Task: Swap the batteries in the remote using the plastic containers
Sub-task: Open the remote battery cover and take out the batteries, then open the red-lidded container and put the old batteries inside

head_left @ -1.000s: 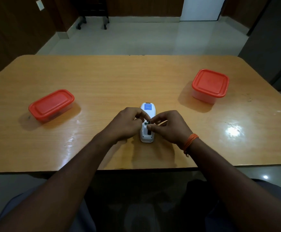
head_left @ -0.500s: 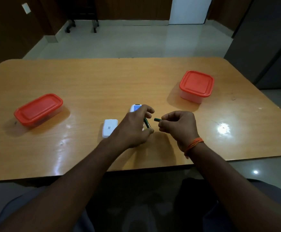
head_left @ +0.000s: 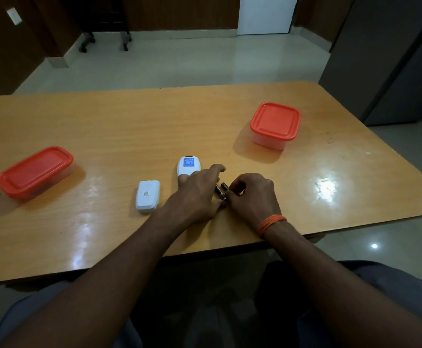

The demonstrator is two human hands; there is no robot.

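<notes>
The white remote (head_left: 188, 166) lies face down on the wooden table (head_left: 129, 126), its near half hidden under my left hand (head_left: 197, 193). Its white battery cover (head_left: 147, 195) lies loose to the left. My left hand pinches one dark battery (head_left: 219, 192) between thumb and fingers. My right hand (head_left: 252, 195) pinches a second dark battery (head_left: 225, 186) right beside the first; the two hands almost touch. A low rectangular plastic container with a red lid (head_left: 34, 170) stands at the left. A taller square one with a red lid (head_left: 275, 124) stands at the back right. Both lids are on.
The table's front edge runs just below my wrists. An orange thread band (head_left: 271, 223) circles my right wrist. Beyond the table lie pale floor tiles, chair legs (head_left: 104, 41) at the far left and a grey cabinet (head_left: 393, 59) at the right.
Both hands lifted off the remote, each with a battery pulled from it. They have since drawn close together, the batteries side by side. The cover, hidden before, now lies to the left.
</notes>
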